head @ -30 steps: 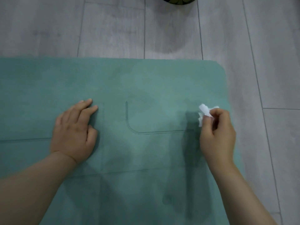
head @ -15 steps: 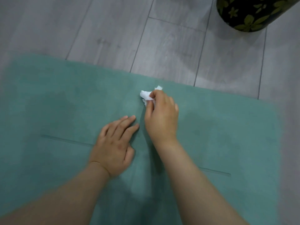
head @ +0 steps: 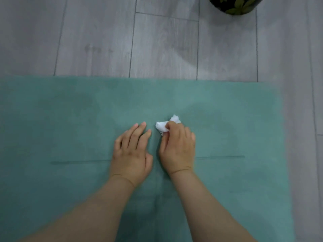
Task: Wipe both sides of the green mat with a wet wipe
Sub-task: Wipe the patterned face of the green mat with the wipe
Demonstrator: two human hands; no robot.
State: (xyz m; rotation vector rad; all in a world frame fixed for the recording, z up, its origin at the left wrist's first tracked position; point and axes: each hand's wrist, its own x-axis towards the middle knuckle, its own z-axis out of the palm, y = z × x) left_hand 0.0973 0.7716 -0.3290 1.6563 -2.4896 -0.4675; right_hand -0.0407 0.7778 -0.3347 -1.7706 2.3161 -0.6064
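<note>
Lying flat on the grey plank floor point(head: 97, 41): one green mat point(head: 61, 119), filling the lower frame and crossed by a thin dark line. Resting palm-down on the mat left of centre: left hand point(head: 132, 154), fingers point(head: 138, 132) straight and close together, holding nothing. Sitting just beside it, apart: right hand point(head: 177, 151), fingers curled and pinching one crumpled white wipe point(head: 161, 126), bunched at the fingertips and poking out ahead of them, touching the mat. Standing at top right, well apart: one dark pot point(head: 234, 5) with leaf pattern. Showing no readable writing anywhere.
</note>
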